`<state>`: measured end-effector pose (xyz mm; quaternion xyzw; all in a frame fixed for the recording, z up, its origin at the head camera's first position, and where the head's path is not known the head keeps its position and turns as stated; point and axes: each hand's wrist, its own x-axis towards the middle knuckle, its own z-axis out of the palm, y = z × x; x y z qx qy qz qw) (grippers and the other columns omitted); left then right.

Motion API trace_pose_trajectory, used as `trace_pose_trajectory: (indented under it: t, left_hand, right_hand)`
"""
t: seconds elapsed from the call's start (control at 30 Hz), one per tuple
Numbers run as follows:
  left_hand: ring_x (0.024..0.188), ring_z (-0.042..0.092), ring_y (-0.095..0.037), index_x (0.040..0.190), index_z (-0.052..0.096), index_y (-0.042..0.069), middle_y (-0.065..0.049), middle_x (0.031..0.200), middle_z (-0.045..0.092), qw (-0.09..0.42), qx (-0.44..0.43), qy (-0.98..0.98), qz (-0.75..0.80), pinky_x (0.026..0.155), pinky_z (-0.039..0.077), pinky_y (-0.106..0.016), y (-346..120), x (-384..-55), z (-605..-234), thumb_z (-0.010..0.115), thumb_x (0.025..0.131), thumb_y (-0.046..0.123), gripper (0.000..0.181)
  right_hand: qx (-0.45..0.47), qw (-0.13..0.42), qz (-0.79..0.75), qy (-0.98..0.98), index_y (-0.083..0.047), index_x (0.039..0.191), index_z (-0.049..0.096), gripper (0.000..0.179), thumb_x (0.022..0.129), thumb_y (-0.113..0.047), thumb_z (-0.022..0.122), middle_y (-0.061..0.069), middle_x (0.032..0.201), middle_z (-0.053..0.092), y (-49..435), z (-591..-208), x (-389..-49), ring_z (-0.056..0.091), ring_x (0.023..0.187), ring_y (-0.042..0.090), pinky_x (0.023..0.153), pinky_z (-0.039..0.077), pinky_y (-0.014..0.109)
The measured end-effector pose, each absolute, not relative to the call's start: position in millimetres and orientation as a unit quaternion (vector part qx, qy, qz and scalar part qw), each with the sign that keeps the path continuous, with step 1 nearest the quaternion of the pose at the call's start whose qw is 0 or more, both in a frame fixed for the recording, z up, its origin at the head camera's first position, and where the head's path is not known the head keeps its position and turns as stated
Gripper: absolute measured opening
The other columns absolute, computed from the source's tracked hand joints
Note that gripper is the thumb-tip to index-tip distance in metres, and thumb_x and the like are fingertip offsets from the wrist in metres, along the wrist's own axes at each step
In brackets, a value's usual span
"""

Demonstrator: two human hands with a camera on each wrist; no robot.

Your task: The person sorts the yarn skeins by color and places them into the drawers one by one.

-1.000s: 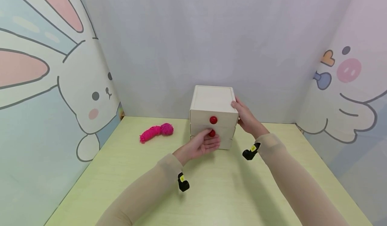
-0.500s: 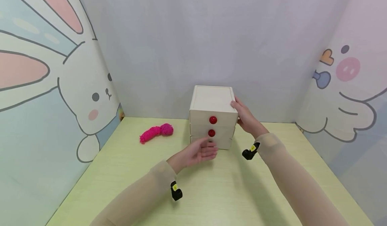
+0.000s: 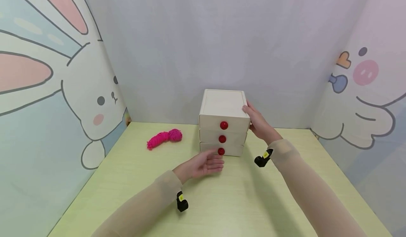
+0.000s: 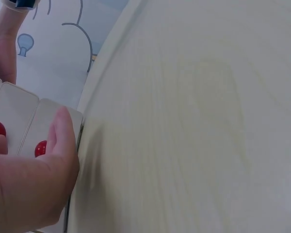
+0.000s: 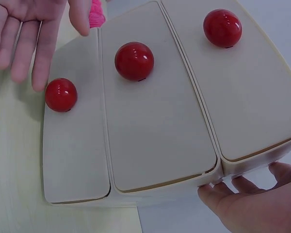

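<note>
A pale table (image 3: 133, 180) spreads under everything, as the head view shows. The left forearm (image 3: 142, 198) comes in from 7 o'clock, its sleeve ending at the wrist; the right forearm (image 3: 314, 187) comes in from 5 o'clock, angled up toward 11.

The white drawer box (image 3: 223, 103) stands upright at the table's 12 o'clock edge, its three drawers in a stack.

The right hand (image 3: 260, 124) lies at the box's 3 o'clock side and grips the upper edge, thumb over the top and bent fingers against the side wall. The left hand (image 3: 200, 165) is at the box's 7 o'clock, palm turned up, fingers pointing to 3 o'clock; they are nearly straight, slightly apart and pinch nothing, with the thumb clear of them.

The pink yarn (image 3: 164, 139) lies at 9 o'clock from the box.

Smallest are the red knobs: top (image 3: 223, 125), middle (image 3: 222, 139) and bottom knob (image 3: 221, 151). The last sits just beside the left hand's fingertips; whether they touch, I cannot tell.
</note>
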<state>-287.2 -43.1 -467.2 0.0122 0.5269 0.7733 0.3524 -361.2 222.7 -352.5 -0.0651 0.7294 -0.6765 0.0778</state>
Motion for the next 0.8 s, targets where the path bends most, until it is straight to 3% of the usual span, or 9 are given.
trace_pose_trajectory:
  t: [0.4, 0.8]
  left_hand:
    - [0.137, 0.059, -0.041, 0.151, 0.041, -0.015, -0.032, 0.144, 0.059, 0.345, -0.026, 0.501, 0.793, 0.111, 0.053, -0.047, -26, -303, -479, 0.056, 0.111, 0.034, 0.065]
    - [0.13, 0.065, -0.039, 0.137, 0.054, -0.01, -0.029, 0.137, 0.065, 0.336, -0.048, 0.485, 0.806, 0.111, 0.053, -0.047, -14, -314, -487, 0.059, 0.11, 0.03, 0.048]
  right_hand:
    - [-0.062, 0.077, -0.676, 0.73, -0.043, 0.17, 0.002, 0.069, 0.114, -0.047, 0.04, -0.001, 0.18, 0.0, 223, -351, -362, 0.01, 0.163, 0.033, 0.13, 0.017, 0.06]
    - [-0.062, 0.074, -0.675, 0.731, -0.042, 0.171, 0.003, 0.068, 0.113, -0.046, 0.04, 0.001, 0.18, 0.001, 221, -352, -363, 0.012, 0.162, 0.034, 0.129, 0.018, 0.062]
